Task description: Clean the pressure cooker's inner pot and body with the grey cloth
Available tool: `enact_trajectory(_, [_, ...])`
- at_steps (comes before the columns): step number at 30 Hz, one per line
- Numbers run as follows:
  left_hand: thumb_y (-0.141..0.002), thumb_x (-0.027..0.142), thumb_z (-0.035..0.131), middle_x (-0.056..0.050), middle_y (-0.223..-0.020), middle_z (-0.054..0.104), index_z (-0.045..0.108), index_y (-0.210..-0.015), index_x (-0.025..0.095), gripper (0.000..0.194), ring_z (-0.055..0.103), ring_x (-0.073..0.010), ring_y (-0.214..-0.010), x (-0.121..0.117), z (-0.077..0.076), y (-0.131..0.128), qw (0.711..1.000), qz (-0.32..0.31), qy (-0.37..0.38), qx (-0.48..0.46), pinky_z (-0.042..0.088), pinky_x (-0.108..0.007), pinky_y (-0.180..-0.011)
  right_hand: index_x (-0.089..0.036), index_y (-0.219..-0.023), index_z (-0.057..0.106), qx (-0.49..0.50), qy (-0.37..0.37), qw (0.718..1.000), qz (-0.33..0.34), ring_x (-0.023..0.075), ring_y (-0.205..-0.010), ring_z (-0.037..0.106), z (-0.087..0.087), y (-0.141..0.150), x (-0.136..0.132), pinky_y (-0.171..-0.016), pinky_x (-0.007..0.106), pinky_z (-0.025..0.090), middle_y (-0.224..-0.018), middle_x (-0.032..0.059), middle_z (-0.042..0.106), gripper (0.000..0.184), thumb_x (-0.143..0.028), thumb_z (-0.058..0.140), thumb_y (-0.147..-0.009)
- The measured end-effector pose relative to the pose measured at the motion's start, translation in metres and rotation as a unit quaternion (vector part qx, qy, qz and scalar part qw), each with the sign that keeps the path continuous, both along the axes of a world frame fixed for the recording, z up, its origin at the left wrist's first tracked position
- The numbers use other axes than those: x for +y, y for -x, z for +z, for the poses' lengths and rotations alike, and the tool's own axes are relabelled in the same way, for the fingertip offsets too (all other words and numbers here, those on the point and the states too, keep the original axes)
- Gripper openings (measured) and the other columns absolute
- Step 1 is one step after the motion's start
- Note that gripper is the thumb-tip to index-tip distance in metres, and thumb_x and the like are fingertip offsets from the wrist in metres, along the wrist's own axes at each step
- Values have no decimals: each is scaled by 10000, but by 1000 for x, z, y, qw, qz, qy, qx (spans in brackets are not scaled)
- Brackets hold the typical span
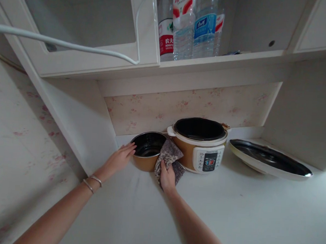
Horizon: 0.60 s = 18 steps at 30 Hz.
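- My left hand (pixel 123 154), fingers extended, touches the pot (pixel 146 162) at its rim; firm steadying should limit sliding.
- The pot: upright on the tabletop (pixel 229 213), beside the cooker (pixel 187 152).
- My right hand (pixel 168 177) grips the cloth (pixel 170 151) against the pot; flat, even pressure advised.

Relative to the cooker (pixel 188 151), the pot (pixel 145 162) sits just to the left, the cloth (pixel 170 151) at the left front, the lid (pixel 270 160) to the right, the counter (pixel 229 213) beneath, the wall (pixel 180 110) behind, and the bottles (pixel 185 37) above, standing in the cabinet (pixel 248 58).
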<state>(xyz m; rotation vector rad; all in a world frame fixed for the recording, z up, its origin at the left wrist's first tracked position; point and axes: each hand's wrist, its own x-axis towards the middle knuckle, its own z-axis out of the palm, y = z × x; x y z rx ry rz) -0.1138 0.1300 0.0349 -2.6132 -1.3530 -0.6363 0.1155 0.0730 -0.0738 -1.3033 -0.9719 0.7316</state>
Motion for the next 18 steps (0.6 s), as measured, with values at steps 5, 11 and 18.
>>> enact_trajectory(5, [-986,455,345,-149,-1386,546,579,-1314,114,528,478,-263,-1325,17,-12,23,997,25,6,68,369,-446,-1127,-146,-1256,606,5,-6,1000,-5,274,-1238,521,-1,1,2,-1089,369,316,-1296,140,608,573,-564,447,-898])
enact_trajectory(11, [-1007,392,311,-148,-1385,549,556,-1338,125,491,510,-241,-1299,-24,-30,-5,999,18,-24,41,453,-402,-1069,-154,-1272,592,8,-19,999,-46,278,-1259,502,-6,-1,5,-1091,400,313,-1318,150,588,577,-570,429,-908])
enact_trajectory(18, [-1010,344,291,-47,-1493,436,477,-1419,201,471,379,-187,-1395,-19,-4,30,997,-36,-13,61,330,-384,-1164,-166,-1219,637,10,-23,999,-20,271,-1222,533,-7,1,6,-1068,372,339,-1279,134,620,540,-559,463,-891])
